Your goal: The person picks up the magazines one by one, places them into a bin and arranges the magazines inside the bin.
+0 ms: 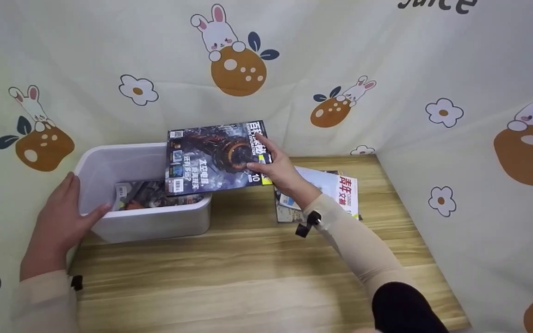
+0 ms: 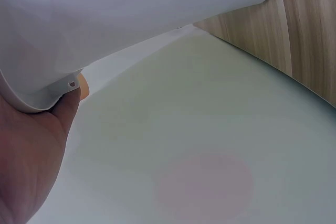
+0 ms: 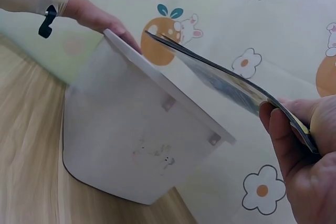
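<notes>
My right hand pinches a dark magazine by its right edge, thumb on the cover and fingers beneath. Its cover shows a machine with an orange ring. In the head view the magazine overlaps the right part of a white plastic bin; in the right wrist view its far end hangs above the bin's rim. My left hand grips the bin's left rim, thumb over the front edge. Inside the bin lies another magazine, partly hidden by the held one. The left wrist view shows the bin's underside and that hand at its rim.
Right of the bin, a small pile of magazines lies on the wood-grain table, partly behind my right forearm. Pale cloth walls printed with rabbits, oranges and flowers enclose the table at the back and sides.
</notes>
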Tool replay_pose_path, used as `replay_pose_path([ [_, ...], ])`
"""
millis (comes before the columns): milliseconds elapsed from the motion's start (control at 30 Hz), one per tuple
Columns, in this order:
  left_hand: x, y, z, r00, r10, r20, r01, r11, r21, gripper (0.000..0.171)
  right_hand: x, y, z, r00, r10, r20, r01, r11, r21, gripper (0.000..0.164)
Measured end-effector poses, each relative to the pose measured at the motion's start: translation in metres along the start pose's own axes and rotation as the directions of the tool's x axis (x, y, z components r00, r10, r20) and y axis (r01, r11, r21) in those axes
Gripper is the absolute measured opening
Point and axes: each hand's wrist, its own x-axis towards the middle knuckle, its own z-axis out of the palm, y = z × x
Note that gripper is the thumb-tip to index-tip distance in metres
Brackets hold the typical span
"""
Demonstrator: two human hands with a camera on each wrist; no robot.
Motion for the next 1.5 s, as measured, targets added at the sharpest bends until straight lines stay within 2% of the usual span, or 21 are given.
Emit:
replay_pose_path([
  [333,0.003,0.001,0.001,1.0,0.009,-0.001,-0.009,1.0,0.007,0.119,0.003,0.004,0.021,1.0,-0.012,0.021,0.012,1.0,0.023,0.095],
  [567,0.0,0.001,0.002,1.0,0.001,0.013,-0.001,1.0,0.006,0.12,0.002,0.012,0.037,0.998,-0.02,0.052,0.015,0.995,0.099,0.098],
  [733,-0.002,-0.001,0.003,1.0,-0.024,0.016,0.024,1.0,0.013,0.121,0.003,0.016,0.049,0.996,-0.049,0.073,0.042,0.995,0.093,0.098],
  [1000,-0.004,0.001,0.005,0.999,-0.033,0.021,0.033,0.999,0.01,0.12,0.001,0.02,0.063,0.997,-0.06,0.055,0.061,0.998,-0.008,0.099],
  [1300,-0.001,0.001,0.002,0.999,-0.04,0.012,0.04,0.999,0.011,0.12,0.007,0.019,0.083,0.998,-0.043,0.039,0.042,0.999,0.035,0.097],
  [1500,0.001,0.001,0.002,0.999,-0.042,0.001,0.042,0.999,0.008,0.12,0.011,0.018,0.095,0.999,-0.033,0.034,0.033,0.999,-0.003,0.097],
])
